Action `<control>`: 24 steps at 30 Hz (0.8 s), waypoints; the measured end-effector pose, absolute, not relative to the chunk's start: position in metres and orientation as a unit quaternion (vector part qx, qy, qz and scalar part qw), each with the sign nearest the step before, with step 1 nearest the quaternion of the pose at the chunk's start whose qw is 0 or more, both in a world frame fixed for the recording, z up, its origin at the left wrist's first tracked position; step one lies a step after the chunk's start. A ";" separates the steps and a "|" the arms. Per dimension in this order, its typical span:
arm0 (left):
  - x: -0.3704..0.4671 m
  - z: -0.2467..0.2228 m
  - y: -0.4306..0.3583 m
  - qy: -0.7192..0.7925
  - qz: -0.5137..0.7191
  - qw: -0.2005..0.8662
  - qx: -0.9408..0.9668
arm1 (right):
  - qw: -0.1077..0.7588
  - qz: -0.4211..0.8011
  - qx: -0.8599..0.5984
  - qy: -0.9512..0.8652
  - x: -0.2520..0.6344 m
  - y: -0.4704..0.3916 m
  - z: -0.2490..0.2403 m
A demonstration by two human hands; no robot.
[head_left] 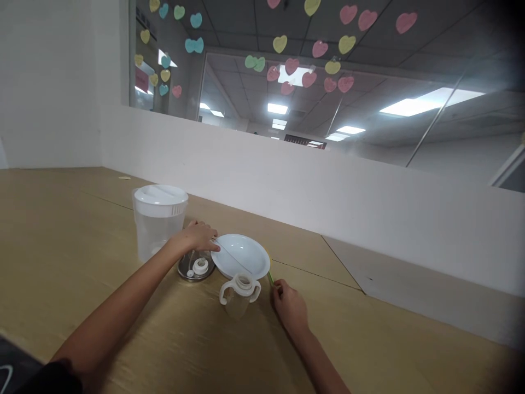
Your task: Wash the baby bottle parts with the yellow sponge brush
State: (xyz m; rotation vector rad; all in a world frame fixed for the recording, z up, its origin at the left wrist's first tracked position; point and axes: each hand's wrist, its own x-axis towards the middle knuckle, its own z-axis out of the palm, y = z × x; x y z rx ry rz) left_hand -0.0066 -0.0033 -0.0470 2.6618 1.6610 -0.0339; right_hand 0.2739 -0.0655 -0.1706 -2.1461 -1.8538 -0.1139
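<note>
My left hand (197,237) reaches over a small round metal tray (196,278), its fingers closed at the left rim of a white bowl (243,256). From those fingertips a thin pale rod (233,257) slants across the bowl. On the tray lie a white ring-shaped cap (200,266) and a smaller white piece (190,273). My right hand (290,307) pinches a thin yellow-green stick (270,278) beside the bowl's right edge. Between my hands stands a clear cup with two white handles (239,295), uncapped, just in front of the bowl.
A clear plastic pitcher with a white lid (161,221) stands left of the tray. Behind the brown tabletop (176,339) rises a white wall (246,169) with a window above, dotted with heart-shaped paper notes (280,44). A small pale scrap (124,178) lies at the back left.
</note>
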 end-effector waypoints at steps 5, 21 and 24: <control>-0.006 -0.047 -0.003 0.525 -0.015 0.009 0.851 | 0.144 -0.042 -0.742 -0.653 0.274 -0.066 -0.170; -0.008 -0.053 0.004 0.535 -0.035 0.013 0.844 | 0.087 -0.065 -0.753 -0.649 0.272 -0.068 -0.167; -0.009 -0.053 0.004 0.529 -0.030 0.016 0.848 | 0.099 -0.054 -0.750 -0.651 0.272 -0.069 -0.165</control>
